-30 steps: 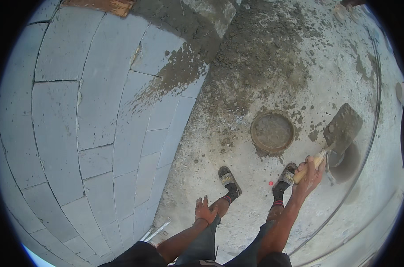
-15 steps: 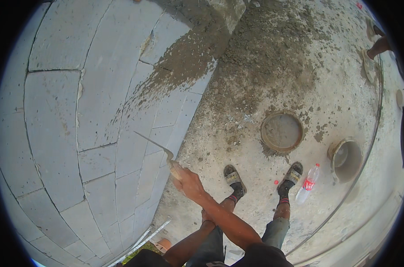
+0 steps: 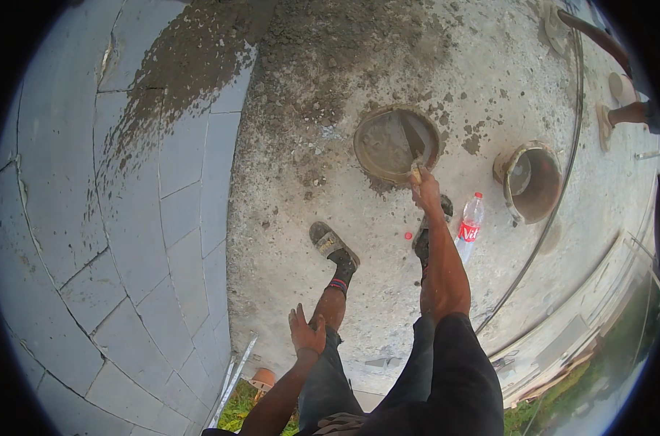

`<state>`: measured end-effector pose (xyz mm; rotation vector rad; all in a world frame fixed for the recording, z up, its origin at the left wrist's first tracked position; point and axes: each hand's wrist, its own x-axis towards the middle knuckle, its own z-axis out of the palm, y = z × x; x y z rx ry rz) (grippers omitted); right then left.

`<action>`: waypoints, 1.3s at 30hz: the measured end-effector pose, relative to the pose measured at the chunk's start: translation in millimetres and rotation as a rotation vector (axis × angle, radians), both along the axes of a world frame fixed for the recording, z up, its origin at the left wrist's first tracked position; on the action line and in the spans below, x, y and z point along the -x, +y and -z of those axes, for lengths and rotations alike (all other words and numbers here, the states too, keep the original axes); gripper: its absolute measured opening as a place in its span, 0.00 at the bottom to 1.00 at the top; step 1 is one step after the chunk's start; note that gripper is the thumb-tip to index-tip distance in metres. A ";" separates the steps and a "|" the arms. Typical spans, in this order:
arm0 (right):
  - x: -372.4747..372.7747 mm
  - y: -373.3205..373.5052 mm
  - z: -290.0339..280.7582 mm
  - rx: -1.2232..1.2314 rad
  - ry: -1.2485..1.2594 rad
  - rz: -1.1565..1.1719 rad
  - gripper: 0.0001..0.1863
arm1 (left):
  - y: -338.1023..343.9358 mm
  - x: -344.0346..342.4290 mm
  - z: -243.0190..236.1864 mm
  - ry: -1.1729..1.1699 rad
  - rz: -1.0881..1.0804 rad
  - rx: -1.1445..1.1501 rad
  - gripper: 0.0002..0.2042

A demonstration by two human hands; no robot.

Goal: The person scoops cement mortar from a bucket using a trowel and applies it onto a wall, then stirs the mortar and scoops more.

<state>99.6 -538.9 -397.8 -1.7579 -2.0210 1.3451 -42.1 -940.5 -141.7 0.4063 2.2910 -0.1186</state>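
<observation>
My right hand (image 3: 425, 192) grips the handle of a trowel (image 3: 414, 138), its blade reaching into a round mortar pan (image 3: 365, 161) on the ground. Greyish wet mix lies in the pan, and the blade is over or in it; I cannot tell how deep. My left hand (image 3: 306, 334) is empty, fingers spread, beside my left knee. To the left rises a wall of pale grey blocks (image 3: 130, 254), its upper part smeared with wet mortar (image 3: 177, 58).
A bottle with a red label (image 3: 471, 225) stands or lies by my right foot. Right of it is a tipped bucket (image 3: 537, 182), then a long cable (image 3: 573, 138). Another person's leg (image 3: 628, 115) shows at the far right. A red cap (image 3: 408, 235) lies between my feet.
My right hand has swung the trowel from beside the wall rightward to the pan. My left hand has come apart from the right arm. The view has shifted right.
</observation>
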 end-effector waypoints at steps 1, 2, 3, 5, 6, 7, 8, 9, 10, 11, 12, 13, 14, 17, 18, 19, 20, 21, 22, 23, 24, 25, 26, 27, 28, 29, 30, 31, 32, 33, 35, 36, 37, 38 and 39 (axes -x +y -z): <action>7.9 -8.1 3.8 0.019 0.007 0.006 0.22 | -1.7 0.0 -3.7 0.002 -0.001 0.000 0.37; 17.1 -16.8 7.0 0.296 0.164 0.154 0.19 | -1.8 -2.4 -7.1 0.006 0.005 0.016 0.37; 27.1 -22.9 7.4 0.572 0.328 0.304 0.17 | -1.0 -2.3 -9.9 0.004 -0.004 0.028 0.37; 23.4 -31.3 3.3 0.703 0.488 0.433 0.16 | 4.6 -4.4 -4.6 0.007 -0.006 0.038 0.37; 17.7 -37.7 -3.3 0.827 0.635 0.558 0.15 | 6.4 -5.9 -3.4 0.003 0.005 0.032 0.37; 13.2 -43.3 -11.5 0.838 0.644 0.565 0.15 | 6.8 -5.5 -6.1 0.004 0.016 0.029 0.37; 7.2 -46.5 -21.3 0.920 0.704 0.579 0.15 | 8.0 -4.2 -8.4 0.011 0.023 0.039 0.37; 0.2 -46.2 -33.6 0.994 0.760 0.590 0.16 | 10.3 -3.4 -7.6 0.013 0.020 0.038 0.37; -1.1 -48.6 -47.2 0.994 0.765 0.592 0.16 | 13.1 -2.2 -7.7 0.015 0.016 0.034 0.38; 1.0 -49.8 -66.4 1.012 0.812 0.616 0.17 | 16.6 -1.2 -7.8 0.014 0.018 0.028 0.38; 4.7 -52.1 -85.4 1.036 0.866 0.636 0.18 | 18.2 2.8 -9.6 0.018 0.022 0.033 0.37; 7.1 -53.0 -106.3 1.035 0.876 0.627 0.18 | 20.0 6.8 -12.3 0.025 0.023 0.037 0.37; 9.4 -50.8 -130.5 0.987 0.920 0.652 0.18 | 23.1 8.0 -13.1 0.037 0.020 0.024 0.37; 15.4 -35.5 -206.3 0.830 0.979 0.742 0.18 | 28.8 14.7 -7.5 0.090 0.044 0.051 0.38; 19.8 -26.9 -233.4 0.746 1.002 0.782 0.17 | 26.6 17.0 -5.0 0.076 0.083 0.053 0.39; 25.1 -15.0 -259.4 0.656 1.018 0.826 0.17 | 27.5 18.8 -2.8 0.054 0.123 0.053 0.40; 33.0 -2.0 -283.6 0.526 0.979 0.864 0.17 | 29.7 20.0 -2.3 0.087 0.111 0.038 0.40; 41.9 8.0 -302.7 0.393 0.932 0.906 0.17 | 32.0 20.7 -2.0 0.062 0.121 0.042 0.41; 59.8 15.2 -313.0 0.403 0.958 0.890 0.17 | 28.9 25.6 -3.9 0.040 0.131 0.053 0.42; 81.7 25.4 -319.4 0.225 0.917 0.944 0.17 | 23.8 30.5 -6.9 0.067 0.122 0.049 0.42; 105.8 33.9 -322.3 0.044 0.867 0.999 0.17 | 14.2 35.4 -7.9 0.076 0.109 0.048 0.42; 132.1 44.2 -323.5 -0.092 0.794 0.982 0.19 | 11.7 37.8 -6.2 0.065 0.103 0.041 0.42; 164.0 53.8 -320.3 -0.229 0.712 0.960 0.21 | 12.9 35.8 -6.7 0.039 0.066 0.031 0.42; 201.0 62.9 -310.5 -0.316 0.553 0.978 0.23 | 17.3 34.0 -4.5 0.026 0.067 0.016 0.42; 248.6 64.1 -318.5 -0.306 0.443 0.899 0.22 | 20.4 29.7 -0.9 -0.003 0.053 0.022 0.42; 288.8 62.0 -297.6 -0.118 0.570 0.691 0.19 | 30.5 13.0 4.3 -0.062 0.050 0.014 0.42; 325.6 38.2 -304.9 -0.008 0.425 0.225 0.19 | 36.1 4.8 5.8 -0.118 0.027 0.016 0.41; 383.6 -6.4 -346.6 -0.182 0.447 -0.238 0.24 | -10.9 24.7 10.1 -0.054 0.011 0.053 0.41; 412.0 -65.6 -389.1 -0.143 0.668 -0.443 0.24 | -57.2 46.3 15.0 0.059 0.184 0.113 0.40; 418.9 -129.9 -433.2 0.019 0.919 -0.549 0.26 | -99.8 75.5 11.2 0.183 0.337 0.192 0.40; 342.1 -184.1 -367.6 0.175 0.882 -0.505 0.27 | -30.9 26.1 11.7 -0.060 0.580 0.108 0.38; 318.0 -199.6 -366.4 0.319 0.927 -0.413 0.28 | -39.5 27.4 7.2 0.076 0.707 0.116 0.37; 280.1 -196.9 -348.3 0.451 0.933 -0.307 0.30 | -32.8 18.3 1.6 0.186 0.841 0.098 0.36; 253.1 -192.9 -315.9 0.272 0.813 -0.238 0.30 | -25.6 15.1 0.5 0.077 0.388 0.058 0.38; 211.5 -180.2 -277.0 0.083 0.669 -0.170 0.30 | 4.3 11.1 -2.2 -0.052 -0.057 0.023 0.40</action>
